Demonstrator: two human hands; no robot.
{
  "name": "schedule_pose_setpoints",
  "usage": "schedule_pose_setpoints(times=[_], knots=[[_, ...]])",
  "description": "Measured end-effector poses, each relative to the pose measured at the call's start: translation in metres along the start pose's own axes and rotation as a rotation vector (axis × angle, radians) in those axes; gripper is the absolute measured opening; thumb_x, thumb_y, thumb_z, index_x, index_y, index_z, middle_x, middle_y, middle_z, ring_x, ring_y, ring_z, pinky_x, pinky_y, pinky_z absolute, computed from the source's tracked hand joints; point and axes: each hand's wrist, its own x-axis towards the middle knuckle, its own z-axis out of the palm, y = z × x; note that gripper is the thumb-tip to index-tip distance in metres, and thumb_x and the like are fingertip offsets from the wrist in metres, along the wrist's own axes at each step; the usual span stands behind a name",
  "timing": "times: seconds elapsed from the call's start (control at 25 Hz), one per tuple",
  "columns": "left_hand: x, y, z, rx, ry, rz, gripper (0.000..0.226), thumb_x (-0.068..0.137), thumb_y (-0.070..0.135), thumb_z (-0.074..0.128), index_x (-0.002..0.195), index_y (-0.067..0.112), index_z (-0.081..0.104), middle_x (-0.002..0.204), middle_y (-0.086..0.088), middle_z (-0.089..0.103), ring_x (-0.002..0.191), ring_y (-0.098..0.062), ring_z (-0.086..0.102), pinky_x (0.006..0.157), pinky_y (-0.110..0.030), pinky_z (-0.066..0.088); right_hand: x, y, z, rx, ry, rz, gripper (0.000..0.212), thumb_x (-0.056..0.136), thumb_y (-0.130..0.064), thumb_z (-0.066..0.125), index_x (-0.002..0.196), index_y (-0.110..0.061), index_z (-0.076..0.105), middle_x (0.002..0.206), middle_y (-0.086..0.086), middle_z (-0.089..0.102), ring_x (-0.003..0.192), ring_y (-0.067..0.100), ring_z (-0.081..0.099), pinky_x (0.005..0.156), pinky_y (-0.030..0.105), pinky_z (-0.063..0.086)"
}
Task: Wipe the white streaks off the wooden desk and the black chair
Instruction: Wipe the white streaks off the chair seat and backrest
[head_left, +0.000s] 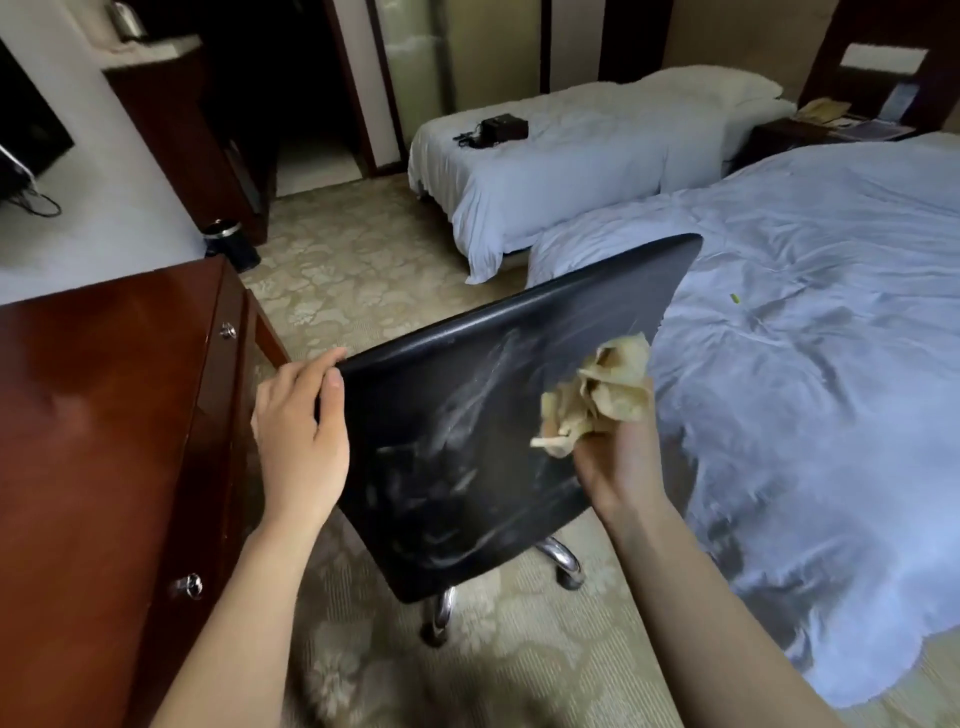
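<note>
Black chair (467, 467): white streaks (483, 395) across backrest; left hand (298, 431) grips its left edge, right hand (618, 467) clutches crumpled cloth (602, 395) at right edge. Wooden desk (104, 415) left of chair; two beds: near bed (831, 338) right of chair, far bed (571, 156) beyond

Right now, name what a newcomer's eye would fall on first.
Centre frame, the black chair back is smeared with white streaks. The left hand grips its left edge; the right hand holds a crumpled yellowish cloth by its right edge. A rumpled white bed fills the right.
</note>
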Motion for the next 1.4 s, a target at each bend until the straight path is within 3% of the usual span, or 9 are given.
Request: schedule_pose_setpoints(times=[0.08, 0.2, 0.36, 0.48, 0.68, 0.84, 1.12, 1.2, 1.4], knots=[[0.0, -0.01, 0.0, -0.025, 0.004, 0.058, 0.042, 0.1, 0.035, 0.029, 0.126, 0.023, 0.059, 0.112, 0.009, 0.053, 0.107, -0.009, 0.036, 0.094, -0.028, 0.027, 0.024, 0.007, 0.02, -0.169, 0.189, -0.237, 0.027, 0.089, -0.012, 0.057, 0.114, -0.021, 0.053, 0.102, 0.004, 0.059, 0.084, 0.018, 0.057, 0.077, 0.037, 0.048], [0.0, -0.014, 0.006, -0.098, 0.047, 0.056, 0.054, 0.094, 0.044, 0.02, 0.122, 0.024, 0.061, 0.106, 0.013, 0.048, 0.103, -0.006, 0.032, 0.089, -0.024, 0.024, 0.03, 0.035, 0.059, -0.635, 0.257, -0.689, 0.028, 0.08, -0.021, 0.059, 0.104, -0.036, 0.056, 0.113, -0.004, 0.053, 0.11, 0.015, 0.051, 0.101, 0.031, 0.039], [0.002, -0.018, 0.008, -0.167, 0.08, 0.075, 0.057, 0.093, 0.042, 0.016, 0.115, 0.022, 0.064, 0.1, 0.011, 0.051, 0.098, -0.017, 0.04, 0.087, -0.026, 0.027, -0.008, 0.113, 0.072, -1.13, -0.102, -1.023, 0.029, 0.074, -0.025, 0.059, 0.102, -0.028, 0.06, 0.11, -0.001, 0.049, 0.105, 0.021, 0.043, 0.101, 0.017, 0.02], [-0.001, -0.017, 0.01, -0.218, 0.204, 0.082, 0.053, 0.092, 0.036, 0.019, 0.106, 0.02, 0.067, 0.093, 0.022, 0.053, 0.094, -0.012, 0.041, 0.087, -0.03, 0.03, 0.004, 0.137, 0.034, -1.316, -0.37, -1.183, 0.021, 0.087, -0.033, 0.054, 0.107, -0.029, 0.055, 0.105, -0.001, 0.043, 0.099, 0.021, 0.04, 0.094, 0.026, 0.028], [0.009, -0.007, 0.025, -0.352, 0.454, 0.103, 0.036, 0.09, 0.027, 0.028, 0.088, 0.03, 0.064, 0.077, 0.025, 0.059, 0.086, -0.007, 0.041, 0.095, -0.056, 0.035, 0.06, 0.106, 0.006, -1.349, -0.345, -1.452, 0.025, 0.078, -0.034, 0.06, 0.101, -0.026, 0.055, 0.101, -0.002, 0.044, 0.093, 0.02, 0.043, 0.087, 0.028, 0.03], [0.011, -0.015, 0.032, -0.363, 0.494, 0.228, 0.03, 0.09, 0.027, 0.034, 0.091, 0.031, 0.063, 0.081, 0.022, 0.055, 0.089, -0.003, 0.041, 0.096, -0.057, 0.034, 0.089, 0.07, 0.002, -1.248, -0.283, -1.632, 0.029, 0.068, -0.033, 0.059, 0.096, -0.026, 0.053, 0.096, -0.003, 0.042, 0.088, 0.021, 0.041, 0.078, 0.03, 0.03], [0.024, -0.036, 0.039, -0.382, 0.576, 0.344, 0.037, 0.084, 0.032, 0.038, 0.1, 0.029, 0.072, 0.098, 0.008, 0.064, 0.109, -0.022, 0.056, 0.102, -0.052, 0.036, 0.123, 0.068, -0.03, -0.697, 0.108, -1.344, 0.038, 0.084, -0.024, 0.049, 0.119, -0.009, 0.052, 0.116, -0.001, 0.047, 0.112, 0.02, 0.044, 0.098, 0.046, 0.037], [0.027, -0.045, 0.042, -0.352, 0.539, 0.382, 0.039, 0.083, 0.032, 0.036, 0.103, 0.03, 0.07, 0.102, 0.008, 0.062, 0.112, -0.023, 0.053, 0.104, -0.051, 0.034, 0.119, 0.08, -0.026, -0.666, 0.036, -1.279, 0.051, 0.084, -0.024, 0.046, 0.135, -0.013, 0.041, 0.132, -0.003, 0.044, 0.124, 0.014, 0.04, 0.108, 0.042, 0.031], [0.035, -0.061, 0.021, -0.48, 0.212, 0.477, 0.037, 0.082, 0.026, 0.038, 0.096, 0.039, 0.068, 0.112, 0.01, 0.066, 0.115, -0.012, 0.055, 0.107, -0.038, 0.038, 0.089, 0.12, 0.01, -0.99, -0.123, -1.574, 0.063, 0.085, -0.031, 0.043, 0.145, -0.015, 0.031, 0.152, 0.007, 0.029, 0.142, 0.026, 0.021, 0.115, 0.041, 0.018]])
